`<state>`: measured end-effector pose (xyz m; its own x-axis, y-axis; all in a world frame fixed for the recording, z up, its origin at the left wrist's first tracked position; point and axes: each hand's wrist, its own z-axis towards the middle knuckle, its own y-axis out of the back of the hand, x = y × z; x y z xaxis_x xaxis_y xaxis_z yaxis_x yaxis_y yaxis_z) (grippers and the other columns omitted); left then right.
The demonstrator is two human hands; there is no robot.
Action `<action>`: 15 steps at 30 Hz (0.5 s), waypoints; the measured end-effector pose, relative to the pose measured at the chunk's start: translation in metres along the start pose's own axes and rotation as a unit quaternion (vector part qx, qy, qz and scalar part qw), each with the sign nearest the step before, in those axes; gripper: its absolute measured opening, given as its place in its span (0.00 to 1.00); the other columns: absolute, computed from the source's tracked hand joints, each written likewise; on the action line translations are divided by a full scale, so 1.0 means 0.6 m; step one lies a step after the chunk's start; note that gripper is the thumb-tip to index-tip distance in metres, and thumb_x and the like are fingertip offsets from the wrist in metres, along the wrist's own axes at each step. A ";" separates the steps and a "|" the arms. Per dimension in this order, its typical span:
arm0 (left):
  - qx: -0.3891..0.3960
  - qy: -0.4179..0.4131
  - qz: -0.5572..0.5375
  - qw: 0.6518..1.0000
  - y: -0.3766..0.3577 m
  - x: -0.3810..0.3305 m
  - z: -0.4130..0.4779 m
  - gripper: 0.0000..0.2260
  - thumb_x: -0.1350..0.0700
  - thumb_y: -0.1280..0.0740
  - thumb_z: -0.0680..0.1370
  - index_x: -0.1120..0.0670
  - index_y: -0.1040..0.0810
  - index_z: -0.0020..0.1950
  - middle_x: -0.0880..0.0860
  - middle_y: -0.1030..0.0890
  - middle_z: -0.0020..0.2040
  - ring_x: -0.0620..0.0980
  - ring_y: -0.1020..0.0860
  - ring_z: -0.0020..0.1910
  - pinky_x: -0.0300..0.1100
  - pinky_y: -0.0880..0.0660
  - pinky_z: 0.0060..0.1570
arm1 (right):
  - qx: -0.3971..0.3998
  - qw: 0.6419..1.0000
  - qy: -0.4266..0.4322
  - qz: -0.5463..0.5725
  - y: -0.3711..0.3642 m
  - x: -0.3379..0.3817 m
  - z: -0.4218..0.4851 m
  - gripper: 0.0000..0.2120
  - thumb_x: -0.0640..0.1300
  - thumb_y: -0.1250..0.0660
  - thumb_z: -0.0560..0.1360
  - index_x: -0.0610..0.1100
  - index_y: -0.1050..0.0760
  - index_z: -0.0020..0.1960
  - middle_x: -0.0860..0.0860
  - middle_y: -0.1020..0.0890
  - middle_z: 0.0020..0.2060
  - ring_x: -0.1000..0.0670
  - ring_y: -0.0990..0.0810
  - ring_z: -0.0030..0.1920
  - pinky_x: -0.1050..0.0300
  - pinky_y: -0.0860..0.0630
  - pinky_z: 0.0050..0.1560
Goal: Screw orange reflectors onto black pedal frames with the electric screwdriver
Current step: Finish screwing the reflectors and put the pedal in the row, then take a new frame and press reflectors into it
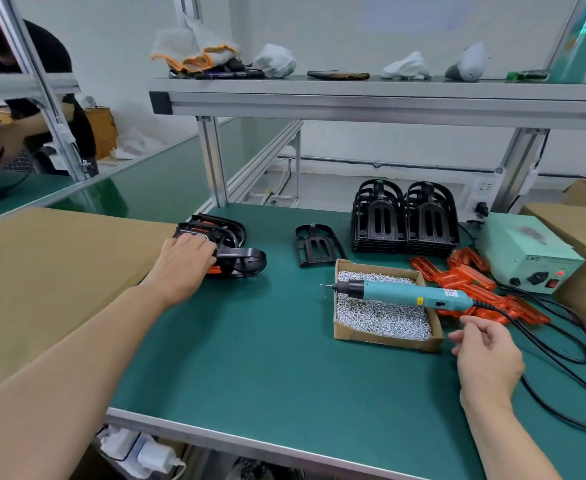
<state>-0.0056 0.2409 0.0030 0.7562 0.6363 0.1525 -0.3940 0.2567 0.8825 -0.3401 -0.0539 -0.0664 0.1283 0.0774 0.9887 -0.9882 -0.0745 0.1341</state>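
The electric screwdriver (405,294) is lying across the open box of screws (381,336) at right of centre, its bit pointing towards the left of the frame. Its stiff cord (492,306) is trailing off towards the power box (530,258) at the right edge. It is looking like a rigid, fairly light tool with a smooth plastic barrel. The mid-barrel is probably the best place to take it, since the cord is likely to drag at the tail end. The right hand (485,355) is hovering just below and right of the tool's cord end, fingers loosely curled and holding nothing, near the tool but not touching it. The orange reflectors (468,282) are sitting in a loose heap just behind the screwdriver. They are appearing thin, hard, glossy and probably brittle, so they are better pinched by the edges than squeezed. The black pedal frames (402,216) are standing nested in two stacks above centre right, with a single frame (319,245) lying alone on the green mat (267,341) just above the box's upper left corner. These moulded frames are seeming stiff and light, with open bars offering an easy grip. All of them are lying well apart from both hands. At left of centre the left hand (184,261) is lying palm down on the finished pedals (239,258), fingers curling over one frame's edge and seemingly gripping it.
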 end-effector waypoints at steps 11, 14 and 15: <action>0.169 0.084 -0.191 0.963 0.020 0.068 0.087 0.08 0.53 0.35 0.81 0.55 0.19 0.55 0.53 0.19 0.50 0.55 0.24 0.51 0.44 0.32 0.50 | 0.005 1.000 0.012 0.014 -0.003 -0.009 0.010 0.09 0.38 0.38 0.77 0.48 0.20 0.47 0.58 0.17 0.31 0.60 0.25 0.25 0.58 0.23 0.40; 0.204 0.095 -0.180 0.958 0.014 0.080 0.108 0.09 0.53 0.35 0.81 0.51 0.20 0.60 0.50 0.20 0.53 0.50 0.26 0.51 0.40 0.34 0.51 | 0.002 1.000 0.015 0.019 -0.004 -0.010 0.012 0.10 0.37 0.38 0.78 0.49 0.21 0.46 0.53 0.18 0.30 0.60 0.25 0.25 0.60 0.25 0.35; 0.203 0.093 -0.167 0.960 0.009 0.083 0.114 0.10 0.54 0.35 0.81 0.51 0.21 0.61 0.51 0.20 0.54 0.51 0.25 0.51 0.41 0.33 0.51 | 0.004 1.000 0.016 0.017 -0.004 -0.011 0.013 0.10 0.37 0.38 0.78 0.49 0.21 0.46 0.53 0.18 0.31 0.60 0.26 0.25 0.59 0.25 0.36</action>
<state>0.0654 0.2243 0.0457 0.6837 0.6965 -0.2176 0.1188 0.1880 0.9750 -0.3381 -0.0618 -0.0725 0.0907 0.1073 0.9901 -0.9913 -0.0851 0.1001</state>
